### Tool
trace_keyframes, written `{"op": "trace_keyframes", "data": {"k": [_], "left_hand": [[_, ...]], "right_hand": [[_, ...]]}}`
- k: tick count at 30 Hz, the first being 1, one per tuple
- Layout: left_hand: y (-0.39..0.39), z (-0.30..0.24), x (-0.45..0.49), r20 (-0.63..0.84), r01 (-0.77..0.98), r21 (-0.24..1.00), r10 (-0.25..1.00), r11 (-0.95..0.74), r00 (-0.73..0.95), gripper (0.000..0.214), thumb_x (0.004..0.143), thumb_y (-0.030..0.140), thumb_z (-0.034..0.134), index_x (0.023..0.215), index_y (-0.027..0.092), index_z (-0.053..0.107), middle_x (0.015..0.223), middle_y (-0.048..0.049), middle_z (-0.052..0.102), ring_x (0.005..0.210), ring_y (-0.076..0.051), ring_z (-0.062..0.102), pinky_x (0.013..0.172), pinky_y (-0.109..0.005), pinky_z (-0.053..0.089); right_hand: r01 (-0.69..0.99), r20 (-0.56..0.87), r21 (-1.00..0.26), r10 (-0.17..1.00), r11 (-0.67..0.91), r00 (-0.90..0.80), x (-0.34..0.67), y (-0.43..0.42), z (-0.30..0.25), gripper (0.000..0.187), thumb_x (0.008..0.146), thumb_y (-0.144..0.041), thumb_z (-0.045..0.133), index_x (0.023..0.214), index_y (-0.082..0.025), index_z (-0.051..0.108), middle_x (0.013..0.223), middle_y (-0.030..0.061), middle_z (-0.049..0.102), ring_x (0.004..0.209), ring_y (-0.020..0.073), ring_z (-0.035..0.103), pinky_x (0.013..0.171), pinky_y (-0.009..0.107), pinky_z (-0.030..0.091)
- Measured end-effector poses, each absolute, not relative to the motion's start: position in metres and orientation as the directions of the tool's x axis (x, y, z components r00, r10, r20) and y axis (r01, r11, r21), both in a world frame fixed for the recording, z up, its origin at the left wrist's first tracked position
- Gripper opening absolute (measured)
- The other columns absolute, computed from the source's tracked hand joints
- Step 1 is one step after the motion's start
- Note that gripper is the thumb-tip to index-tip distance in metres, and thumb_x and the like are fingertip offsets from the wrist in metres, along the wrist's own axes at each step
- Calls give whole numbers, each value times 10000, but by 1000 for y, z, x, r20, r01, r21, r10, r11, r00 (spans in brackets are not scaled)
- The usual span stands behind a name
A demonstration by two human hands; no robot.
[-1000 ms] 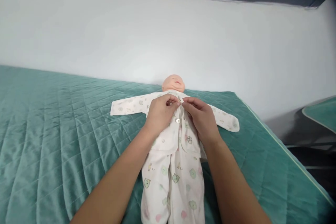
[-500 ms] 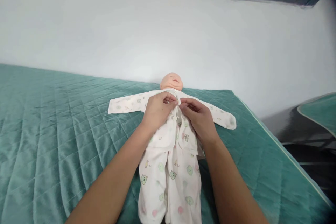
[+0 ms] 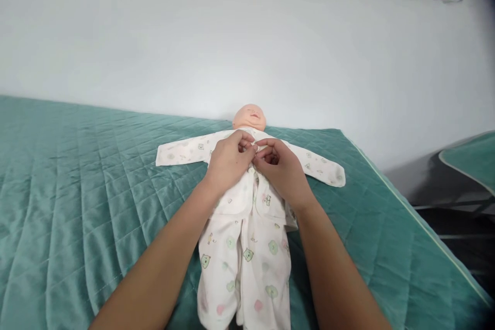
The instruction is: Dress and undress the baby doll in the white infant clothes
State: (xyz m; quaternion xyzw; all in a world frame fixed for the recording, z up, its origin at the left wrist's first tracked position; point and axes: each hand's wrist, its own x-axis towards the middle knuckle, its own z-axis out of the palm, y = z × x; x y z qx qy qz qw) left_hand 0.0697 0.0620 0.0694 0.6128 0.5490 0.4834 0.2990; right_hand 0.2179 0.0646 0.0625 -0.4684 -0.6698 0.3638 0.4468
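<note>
A baby doll (image 3: 249, 116) lies on its back, its head toward the wall and its arms stretched sideways. It wears a white printed jacket (image 3: 235, 198) and matching white trousers (image 3: 265, 268). My left hand (image 3: 231, 159) pinches the jacket's front edge at the chest. Opposite it, my right hand (image 3: 281, 167) has its fingertips closed on the other front edge, meeting the left fingertips. A small button (image 3: 252, 170) shows just below them. Farther down, the jacket fronts hang apart. Exactly what lies between the fingertips is partly hidden.
The doll rests on a green quilted bedspread (image 3: 100, 191), whose right edge has pale piping. Behind the bed rises a white wall (image 3: 193, 46). Another green-covered surface (image 3: 474, 157) stands at the far right, beyond a dark gap.
My right hand has moved left, bringing its fingertips against my left hand's at the jacket opening. The upper jacket fronts are closer together. The view has shifted slightly.
</note>
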Motion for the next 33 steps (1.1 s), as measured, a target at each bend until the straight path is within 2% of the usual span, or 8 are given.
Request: {"op": "trace_keyframes", "data": {"k": [5,10,16,20,23,26,29,33], "left_hand": [[64,67,68,259,336,916,963,-220,-74,174,841,196,599,1002,230,655,900,2,690,767,-142,628,730,-287,490],[64,68,65,275,369,900,959,-231,-73,217,831,146,568,1009,225,666,983,-10,664,739,-127,580,742,-293,488],[65,67,64,310,392,881,949,-266,-52,226,816,131,556,980,227,680,984,-13,654,747,-133,585,762,-302,499],[65,68,65,329,406,870,943,-280,-54,233,812,124,553,974,227,683,986,-12,659,728,-127,584,762,-297,498],[62,72,62,312,396,879,948,-265,-59,168,839,158,554,938,223,674,910,-10,664,742,-138,586,726,-286,488],[56,80,54,232,355,906,972,-231,39,101,875,245,558,854,222,654,764,5,625,640,-130,540,595,-267,441],[49,91,45,175,390,888,962,-245,208,152,882,331,585,799,226,658,691,13,596,573,-117,498,524,-258,384],[42,99,37,129,477,826,924,-300,359,156,839,372,655,778,236,700,748,-4,661,648,-142,566,549,-261,408]], "right_hand": [[429,277,-841,943,330,-184,216,59,66,328,809,-308,664,1128,-250,611,852,-10,667,708,144,571,697,304,470],[604,273,-719,939,345,-212,214,49,74,414,795,-333,684,1176,-240,552,983,34,674,833,195,608,748,347,473],[755,337,-542,918,370,-208,208,39,77,210,844,-324,608,1002,-225,514,1016,79,647,839,225,611,673,331,423],[745,328,-558,922,365,-206,211,37,82,162,862,-339,593,936,-234,495,948,58,642,777,206,596,637,315,403],[773,229,-546,945,322,-232,217,31,91,189,860,-372,603,832,-247,464,817,23,621,656,182,547,570,307,368],[839,119,-468,960,280,-254,220,22,99,246,839,-329,616,734,-254,407,709,-3,577,555,158,471,506,301,314],[870,110,-402,959,284,-263,220,17,103,259,804,-226,603,675,-249,379,670,-6,556,535,147,435,489,299,282],[812,113,-498,951,304,-287,227,20,105,214,828,-208,545,641,-234,446,617,-17,546,520,132,419,492,295,272]]}}
